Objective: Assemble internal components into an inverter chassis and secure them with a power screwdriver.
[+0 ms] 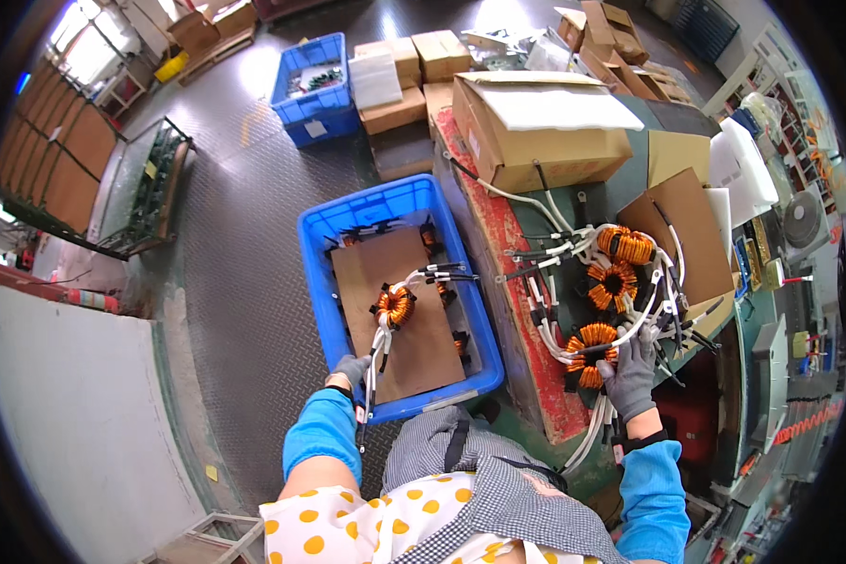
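A single orange-wound coil (401,307) lies on a brown cardboard sheet (423,362) inside the blue crate (318,291), its dark-ended white leads (380,344) trailing toward the near left corner and others reaching over the right rim. Parts of more coils show around the sheet's edges, so a lower layer seems to be in place beneath it. The work looks partway along: one coil sits on this layer with much of the sheet bare, while three more are on the tabletop (556,404) to the right: an upper coil (627,246), a middle coil (596,278) and a lower coil (590,338). I cannot tell which way the coils are being moved, so what is left stays uncertain.

The left grip (352,368), gray-gloved, is at the crate's near left rim, right beside the trailing leads; whether it is closed on them or on the rim I cannot tell. The right grip (633,376), also gloved, is partly spread at the lower coil, thumb by the windings and fingers among the white leads; how firmly it grasps is unclear. Farther out, a large carton (498,164) stands on the tabletop's far end, and a second blue bin (320,127) rests on the floor (244,310)
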The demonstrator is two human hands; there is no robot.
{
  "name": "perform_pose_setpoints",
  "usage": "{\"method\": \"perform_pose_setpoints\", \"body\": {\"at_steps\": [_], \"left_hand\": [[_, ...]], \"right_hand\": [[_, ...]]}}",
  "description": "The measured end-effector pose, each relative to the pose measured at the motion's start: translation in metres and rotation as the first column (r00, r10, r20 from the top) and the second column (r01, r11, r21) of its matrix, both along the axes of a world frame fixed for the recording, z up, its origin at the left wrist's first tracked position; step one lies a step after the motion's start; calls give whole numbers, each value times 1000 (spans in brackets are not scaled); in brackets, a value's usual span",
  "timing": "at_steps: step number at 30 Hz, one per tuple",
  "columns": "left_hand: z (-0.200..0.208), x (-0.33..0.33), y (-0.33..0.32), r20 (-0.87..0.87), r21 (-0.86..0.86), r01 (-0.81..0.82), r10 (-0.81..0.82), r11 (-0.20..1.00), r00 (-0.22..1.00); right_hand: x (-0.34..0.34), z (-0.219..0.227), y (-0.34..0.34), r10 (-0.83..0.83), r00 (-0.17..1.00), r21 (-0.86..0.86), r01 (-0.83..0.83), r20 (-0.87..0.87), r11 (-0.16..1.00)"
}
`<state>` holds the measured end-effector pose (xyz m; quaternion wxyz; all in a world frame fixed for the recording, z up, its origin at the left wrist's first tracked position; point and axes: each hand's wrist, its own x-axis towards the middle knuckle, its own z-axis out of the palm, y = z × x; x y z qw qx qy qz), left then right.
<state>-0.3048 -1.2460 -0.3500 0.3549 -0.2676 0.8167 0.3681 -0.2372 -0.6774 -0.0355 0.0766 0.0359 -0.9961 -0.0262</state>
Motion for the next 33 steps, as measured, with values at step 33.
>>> {"method": "perform_pose_setpoints", "body": {"at_steps": [33], "left_hand": [[350, 54, 33, -450, 511, -67, 333, 857, 828]], "right_hand": [[65, 67, 0, 130, 990, -351, -103, 56, 931]]}}
